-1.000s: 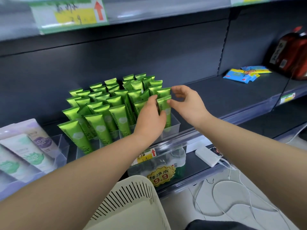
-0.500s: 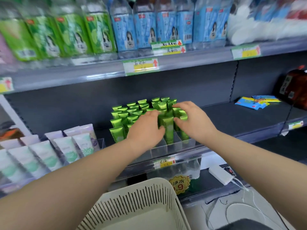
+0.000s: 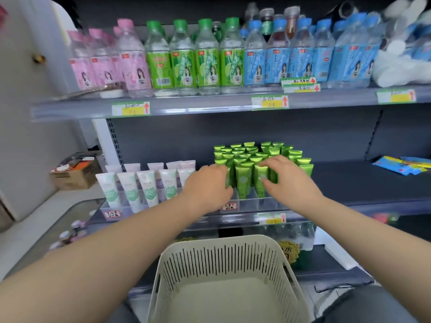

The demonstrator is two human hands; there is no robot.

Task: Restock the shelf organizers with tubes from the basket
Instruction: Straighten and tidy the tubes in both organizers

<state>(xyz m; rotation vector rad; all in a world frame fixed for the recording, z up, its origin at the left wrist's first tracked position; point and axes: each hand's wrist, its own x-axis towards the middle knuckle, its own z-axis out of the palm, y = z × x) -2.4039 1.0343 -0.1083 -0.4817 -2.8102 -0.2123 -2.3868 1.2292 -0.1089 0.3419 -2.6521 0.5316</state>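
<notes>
The view has pulled back since half a second ago; both hands stay at the front row of green tubes [image 3: 244,180]. The right hand [image 3: 288,177] pinches a front tube, fingers over its top, thumb on its face. The left hand [image 3: 210,186] curls beside the leftmost tubes, but I cannot tell if it grips one. The tubes stand upright in a clear organizer [image 3: 249,205] under the fingertips. Below the wrists, the cream basket [image 3: 221,240] shows bare floor. White tubes [image 3: 149,190] stand left of the fingers, with bottles [image 3: 207,64] above.

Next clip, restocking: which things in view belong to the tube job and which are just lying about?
In the job: green tubes, clear organizer, basket, left hand, right hand.
Lying about: white tubes, drink bottles, blue packets, cardboard box.
</notes>
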